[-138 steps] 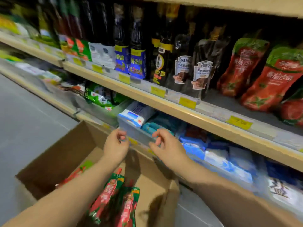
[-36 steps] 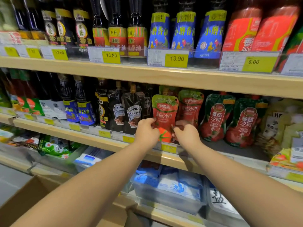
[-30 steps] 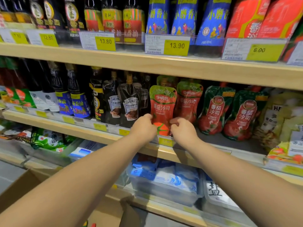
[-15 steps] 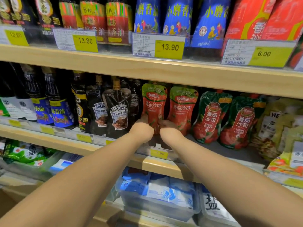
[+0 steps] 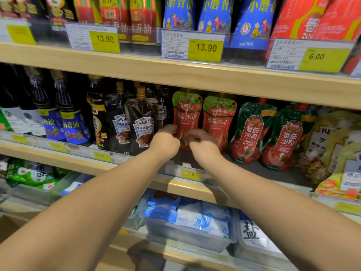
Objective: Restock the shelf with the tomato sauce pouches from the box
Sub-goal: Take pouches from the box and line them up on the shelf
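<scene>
- A red tomato sauce pouch (image 5: pixel 186 118) is standing upright at frame centre on the middle shelf (image 5: pixel 195 184), just beside a matching pouch (image 5: pixel 218 122).
- The left hand (image 5: pixel 165 142) and right hand (image 5: pixel 203 146) are gripping its lower part, fingers curled closed on it.
- Dark Heinz pouches (image 5: pixel 141 122) are standing left of it.

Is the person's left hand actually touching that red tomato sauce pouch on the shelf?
Touching. In the head view, the left hand has its fingers curled onto the lower left edge of the red tomato sauce pouch, no gap visible.
</scene>
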